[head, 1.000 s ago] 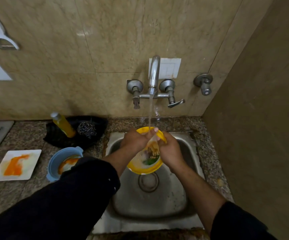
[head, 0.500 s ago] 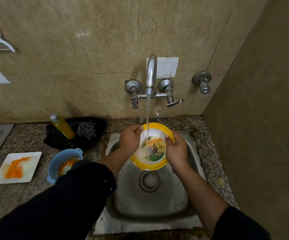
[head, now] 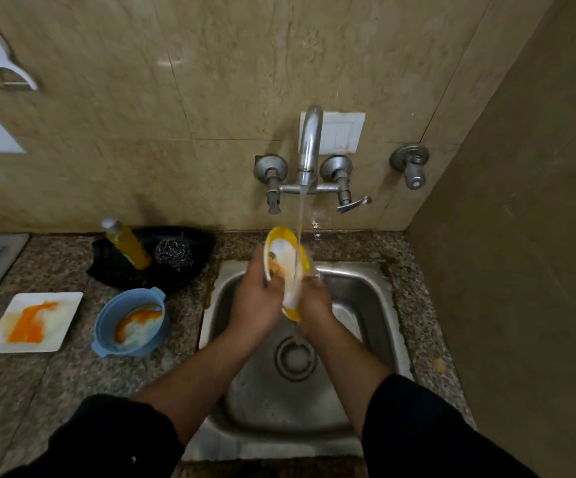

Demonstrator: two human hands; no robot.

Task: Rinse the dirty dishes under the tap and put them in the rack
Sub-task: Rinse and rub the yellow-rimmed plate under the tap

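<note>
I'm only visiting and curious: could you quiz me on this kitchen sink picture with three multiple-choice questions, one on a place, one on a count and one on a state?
1. Where does the blue bowl stand?
A. On the counter, left of the sink
B. Inside the sink
C. On a wall shelf

2. How many stained dishes wait on the counter?
A. One
B. Two
C. Four

3. What is the tap doing?
A. Shut off
B. Only dripping
C. Running a steady stream

Answers:
1 A: the bowl sits on the speckled stone beside the basin.
2 B: the blue bowl and the white square plate, both smeared orange.
3 C: water falls onto the yellow-rimmed plate, which the left hand and right hand hold.
</note>
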